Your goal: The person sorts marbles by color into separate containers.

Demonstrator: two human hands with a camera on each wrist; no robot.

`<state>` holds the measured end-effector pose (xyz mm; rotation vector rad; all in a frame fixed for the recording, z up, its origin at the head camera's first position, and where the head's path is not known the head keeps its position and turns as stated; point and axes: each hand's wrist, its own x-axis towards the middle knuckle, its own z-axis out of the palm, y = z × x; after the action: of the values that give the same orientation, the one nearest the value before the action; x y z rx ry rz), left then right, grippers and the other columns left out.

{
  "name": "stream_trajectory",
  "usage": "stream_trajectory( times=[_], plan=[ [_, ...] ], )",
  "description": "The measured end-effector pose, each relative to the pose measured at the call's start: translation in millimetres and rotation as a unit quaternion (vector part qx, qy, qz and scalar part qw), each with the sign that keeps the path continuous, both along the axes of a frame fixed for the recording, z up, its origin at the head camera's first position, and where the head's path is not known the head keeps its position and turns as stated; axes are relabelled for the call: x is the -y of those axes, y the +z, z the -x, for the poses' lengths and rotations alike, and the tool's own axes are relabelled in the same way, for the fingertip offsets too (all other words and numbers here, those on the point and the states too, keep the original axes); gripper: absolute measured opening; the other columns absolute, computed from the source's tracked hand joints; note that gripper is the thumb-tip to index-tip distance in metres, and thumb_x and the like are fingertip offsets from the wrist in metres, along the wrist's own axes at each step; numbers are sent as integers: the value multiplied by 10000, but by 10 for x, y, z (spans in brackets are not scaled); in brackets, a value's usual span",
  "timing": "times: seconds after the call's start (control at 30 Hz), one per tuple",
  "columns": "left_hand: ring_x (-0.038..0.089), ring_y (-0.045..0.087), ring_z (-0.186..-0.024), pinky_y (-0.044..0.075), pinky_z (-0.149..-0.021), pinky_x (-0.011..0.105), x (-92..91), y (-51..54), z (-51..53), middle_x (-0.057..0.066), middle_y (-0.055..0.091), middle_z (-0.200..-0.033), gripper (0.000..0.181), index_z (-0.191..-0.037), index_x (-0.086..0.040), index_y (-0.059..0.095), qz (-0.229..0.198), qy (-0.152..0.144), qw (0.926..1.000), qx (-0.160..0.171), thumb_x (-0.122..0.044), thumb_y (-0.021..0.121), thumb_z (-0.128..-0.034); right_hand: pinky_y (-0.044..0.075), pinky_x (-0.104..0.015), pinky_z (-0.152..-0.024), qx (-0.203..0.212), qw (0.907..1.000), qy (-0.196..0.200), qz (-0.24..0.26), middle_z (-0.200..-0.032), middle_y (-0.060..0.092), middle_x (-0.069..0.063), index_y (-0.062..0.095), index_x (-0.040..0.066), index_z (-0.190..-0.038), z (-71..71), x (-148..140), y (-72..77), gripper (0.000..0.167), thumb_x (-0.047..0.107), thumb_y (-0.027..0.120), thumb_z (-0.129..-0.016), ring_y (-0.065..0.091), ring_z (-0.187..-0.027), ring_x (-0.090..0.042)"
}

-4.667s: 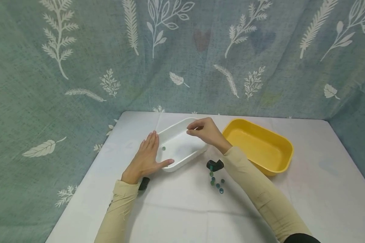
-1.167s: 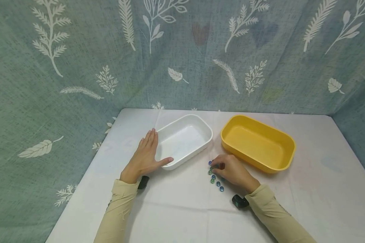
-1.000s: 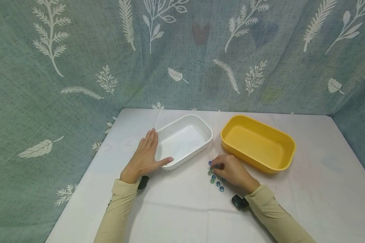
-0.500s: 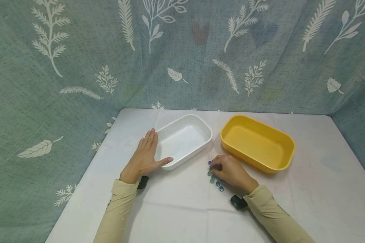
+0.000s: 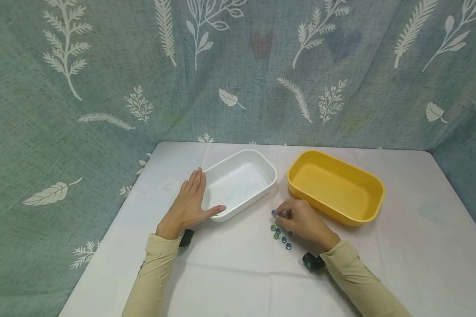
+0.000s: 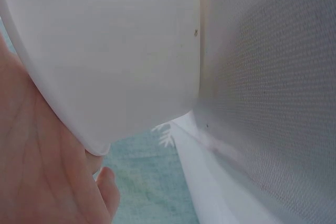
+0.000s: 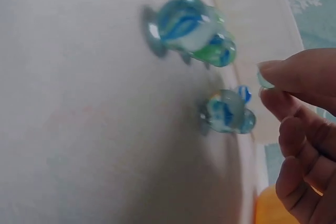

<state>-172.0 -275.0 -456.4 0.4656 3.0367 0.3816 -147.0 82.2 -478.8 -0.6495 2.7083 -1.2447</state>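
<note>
My left hand (image 5: 186,207) lies along the left end of a white plastic tray (image 5: 246,206), fingers straight against its outside and thumb across the near rim. In the left wrist view the palm presses against the tray wall (image 6: 121,66). Between thumb and forefinger, my right hand (image 5: 303,222) pinches a small pale green glass marble (image 7: 265,81), just above the tablecloth. Several blue and green glass marbles lie loose beside that hand, among them a blue one (image 5: 288,246) and a green one (image 5: 277,236); the hand partly hides others.
A yellow plastic tray (image 5: 337,187) stands right of the white one, behind my right hand. Black wrist cameras hang under both wrists, the right one (image 5: 313,262) low over the white tablecloth (image 5: 230,277). A patterned green curtain (image 5: 238,88) closes off the back.
My right hand has come from above the white tray down to the loose marbles. In the last half second it has picked up one marble and risen slightly. The left hand stays put.
</note>
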Motion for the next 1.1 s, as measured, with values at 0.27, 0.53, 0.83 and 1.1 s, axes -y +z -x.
stream_trajectory(
  times=[0.27,0.53,0.83,1.1],
  plan=[
    [349,-25,-1640,105,-1307,597,8,0,-3,154,-78,-1753,1256,-1646,11,8,21,39,10000,36,-801,565,-865,481,-217,-627,-295,9991,-10,311,-863,740,31,808,121,-932,32,-40,47,115,43,814,-847,557,-737,-106],
    [345,-31,-1640,102,-1308,595,6,-5,2,155,-81,-1752,1251,-1645,7,0,28,28,10000,31,-805,554,-870,476,-211,-622,-138,9971,-214,720,-806,718,43,815,143,-941,44,-83,113,109,86,818,-847,555,-712,-109],
    [347,-29,-1640,106,-1309,592,-12,6,-8,158,-75,-1753,1256,-1645,10,6,70,28,10000,40,-806,558,-866,471,-214,-631,-9,9941,-394,1015,-774,693,36,824,179,-934,42,-110,233,110,98,807,-861,569,-729,-130],
    [345,-28,-1640,112,-1308,592,1,-10,-2,159,-73,-1753,1254,-1645,7,2,80,29,10000,1,-812,550,-869,458,-214,-643,-130,9920,-257,1227,-841,713,-1,826,160,-968,95,-90,384,100,129,822,-873,554,-762,-151]
  ],
)
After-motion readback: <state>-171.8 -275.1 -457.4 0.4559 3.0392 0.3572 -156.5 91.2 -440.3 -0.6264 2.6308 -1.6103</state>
